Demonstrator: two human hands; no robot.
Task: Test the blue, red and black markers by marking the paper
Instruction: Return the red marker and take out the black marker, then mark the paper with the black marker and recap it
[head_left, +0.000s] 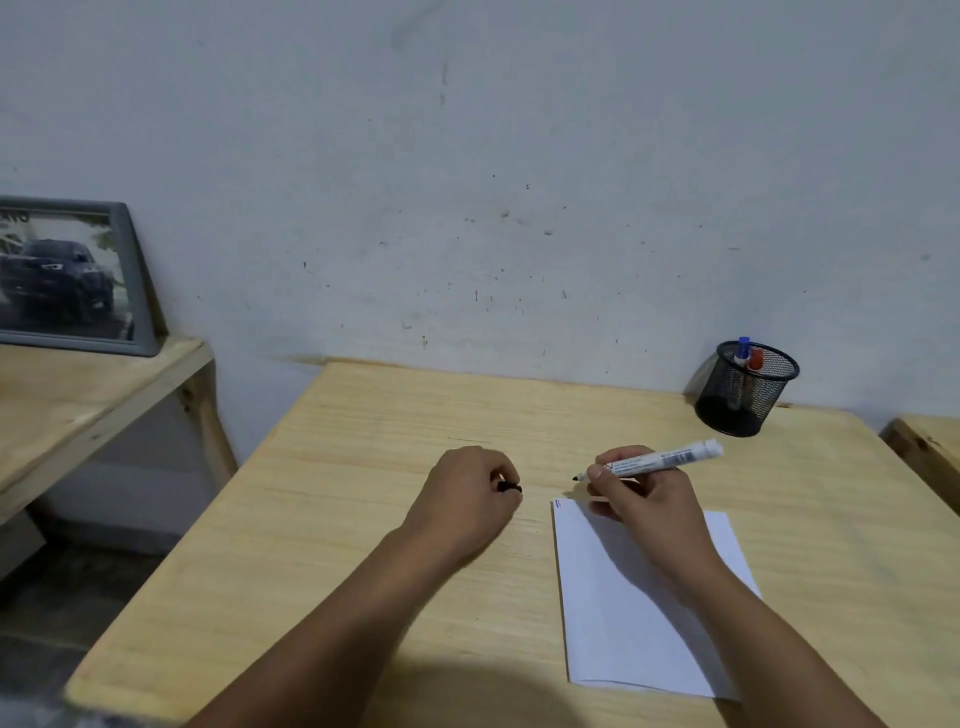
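Observation:
My right hand (641, 493) grips an uncapped black marker (657, 459), white-bodied, its black tip pointing left just beyond the far left corner of the white paper (639, 618). Small red and blue marks (557, 502) sit at that corner. My left hand (467, 491) is closed around the marker's black cap (510, 487), resting on the wooden table (332, 519) left of the paper. The blue marker (743, 349) and red marker (756, 359) stand in a black mesh pen holder (744, 395) at the far right.
A grey framed picture of a car (67, 275) leans against the wall on a lower wooden shelf (88, 395) to the left. Another wooden surface (930, 447) adjoins the table at the right. The white wall runs along the table's far edge.

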